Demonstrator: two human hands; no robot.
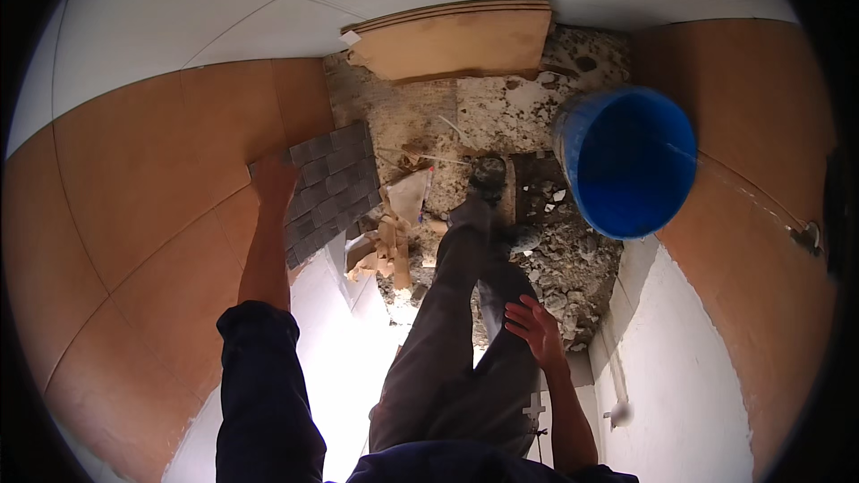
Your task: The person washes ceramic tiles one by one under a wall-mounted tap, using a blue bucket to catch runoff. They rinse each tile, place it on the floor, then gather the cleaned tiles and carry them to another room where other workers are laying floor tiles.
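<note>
My left hand (pixel 274 181) is closed on the upper left edge of a dark grey tile sheet (pixel 333 174), made up of small brick-shaped pieces. The sheet slants downward beside the brown tiled wall on the left, and the fingertips are partly hidden. Close to my right thigh, my right hand (pixel 537 331) hangs with its fingers apart and nothing in it. Scraps of torn brown paper (pixel 386 249) and a pale crumpled piece (pixel 409 195) lie beside the sheet's right edge.
A large blue bucket (pixel 633 164) stands at the right. Flat tan panels (pixel 452 40) are stacked at the far wall. Broken rubble (pixel 568 282) covers the floor around my shoes (pixel 489 177). A pipe fitting (pixel 619 412) sticks out of the white lower right wall.
</note>
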